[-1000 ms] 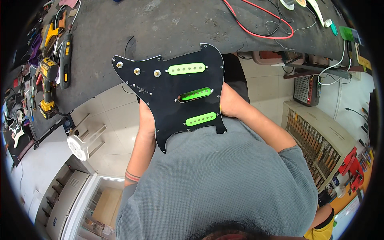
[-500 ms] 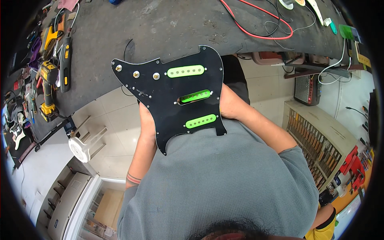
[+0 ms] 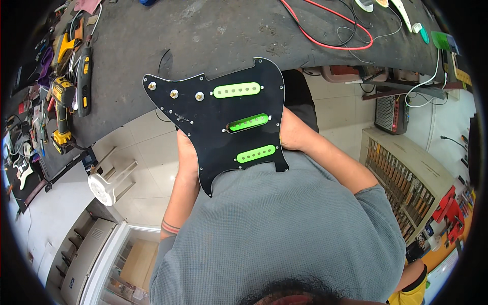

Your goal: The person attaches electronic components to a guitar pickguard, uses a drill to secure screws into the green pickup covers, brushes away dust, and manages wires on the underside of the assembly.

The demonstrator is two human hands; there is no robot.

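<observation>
A black guitar pickguard [image 3: 211,122] is held up in front of my chest, face up and a little tilted, its far part over the workbench edge. Three bright green pickups are set in it: an upper one [image 3: 237,90], a middle one [image 3: 249,123] sitting partly sunk in its slot, and a lower one [image 3: 255,153]. Three metal pot shafts, one of them the middle shaft [image 3: 174,94], stick up at its left end. My left hand [image 3: 186,151] grips its left edge from beneath, and my right hand [image 3: 292,130] its right edge. The pickguard hides most fingers of both.
The dark workbench [image 3: 147,35] spans the far side, with a yellow-black cordless drill [image 3: 62,96] and jumbled tools at left. A red cable [image 3: 370,43] lies at far right. Around stand a white stool [image 3: 101,188] and a tool rack [image 3: 442,175]; another person's yellow sleeve [image 3: 413,295] shows lower right.
The pickguard has shifted very slightly to the right in the picture. Both hands keep the same hold on it.
</observation>
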